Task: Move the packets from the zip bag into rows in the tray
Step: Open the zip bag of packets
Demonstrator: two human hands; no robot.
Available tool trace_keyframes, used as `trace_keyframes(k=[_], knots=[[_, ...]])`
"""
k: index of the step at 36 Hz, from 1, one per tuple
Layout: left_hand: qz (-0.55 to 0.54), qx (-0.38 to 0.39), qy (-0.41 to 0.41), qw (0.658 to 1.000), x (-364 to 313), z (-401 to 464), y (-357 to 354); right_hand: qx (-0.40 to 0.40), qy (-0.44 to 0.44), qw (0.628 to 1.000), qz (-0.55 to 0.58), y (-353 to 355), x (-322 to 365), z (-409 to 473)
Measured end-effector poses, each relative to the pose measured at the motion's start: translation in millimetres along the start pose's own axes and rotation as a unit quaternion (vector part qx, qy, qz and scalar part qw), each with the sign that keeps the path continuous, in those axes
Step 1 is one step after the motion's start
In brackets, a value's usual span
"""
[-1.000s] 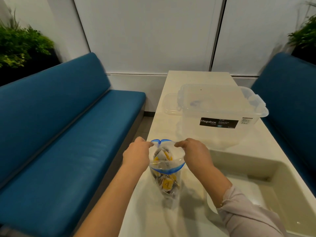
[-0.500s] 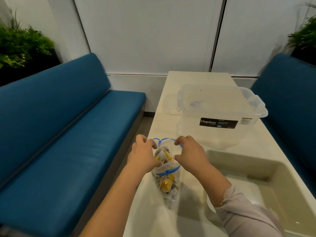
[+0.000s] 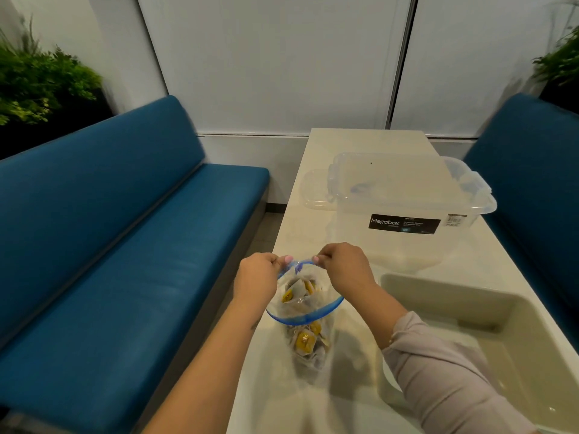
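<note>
A clear zip bag (image 3: 308, 311) with a blue zip strip stands upright on the table's near left part. Its mouth is pulled wide, and several white and yellow packets (image 3: 305, 341) fill it. My left hand (image 3: 258, 280) pinches the left side of the bag's rim. My right hand (image 3: 344, 267) pinches the far right of the rim. The beige tray (image 3: 445, 297) lies right of the bag, its inside bare where it shows, with my right sleeve over its near corner.
A clear lidded storage box (image 3: 407, 195) labelled Megabox stands behind the tray on the white table (image 3: 351, 139). Blue benches (image 3: 109, 245) flank the table on both sides. Plants sit in the upper corners.
Both hands have shifted along the bag's rim and spread apart, so the mouth gapes wider than before. The bag has stayed on the same spot.
</note>
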State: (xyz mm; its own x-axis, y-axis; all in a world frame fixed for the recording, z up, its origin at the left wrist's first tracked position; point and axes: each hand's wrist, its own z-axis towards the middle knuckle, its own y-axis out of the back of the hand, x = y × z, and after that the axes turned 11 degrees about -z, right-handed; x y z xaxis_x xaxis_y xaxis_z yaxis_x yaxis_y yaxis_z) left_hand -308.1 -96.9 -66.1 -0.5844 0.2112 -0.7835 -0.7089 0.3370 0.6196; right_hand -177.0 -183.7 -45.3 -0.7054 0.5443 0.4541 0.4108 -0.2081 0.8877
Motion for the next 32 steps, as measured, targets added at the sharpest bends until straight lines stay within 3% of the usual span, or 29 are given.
trace_keyframes(k=[4,6,9,12,20,23,29,32], knots=[[-0.112,0.060,0.056,0.990,0.7,2.2,-0.4,0.069,-0.040,0.992,0.097,2.5,-0.6,-0.6],[-0.215,0.098,0.115,0.965,2.0,0.3,-0.9,0.111,-0.064,0.979,0.161,3.5,-2.4,-1.3],[-0.338,0.133,0.200,0.910,5.7,-1.4,-0.7,0.150,-0.121,0.946,0.259,-2.5,-8.1,0.5],[-0.462,0.139,0.268,0.834,8.0,-1.3,-2.7,0.163,-0.172,0.895,0.378,-9.7,-12.8,1.4],[-0.622,0.169,0.334,0.687,18.8,-6.9,-16.2,0.183,-0.264,0.748,0.581,-28.9,-15.1,1.7],[-0.593,0.151,0.346,0.711,23.8,-7.5,-17.1,0.164,-0.286,0.726,0.603,-36.7,-17.6,0.3],[-0.372,0.148,0.302,0.865,23.7,-8.3,-2.4,0.099,-0.285,0.733,0.609,-45.3,-27.7,6.1],[-0.273,0.170,0.324,0.890,25.9,-9.7,7.0,0.094,-0.281,0.722,0.625,-47.1,-28.9,7.7]])
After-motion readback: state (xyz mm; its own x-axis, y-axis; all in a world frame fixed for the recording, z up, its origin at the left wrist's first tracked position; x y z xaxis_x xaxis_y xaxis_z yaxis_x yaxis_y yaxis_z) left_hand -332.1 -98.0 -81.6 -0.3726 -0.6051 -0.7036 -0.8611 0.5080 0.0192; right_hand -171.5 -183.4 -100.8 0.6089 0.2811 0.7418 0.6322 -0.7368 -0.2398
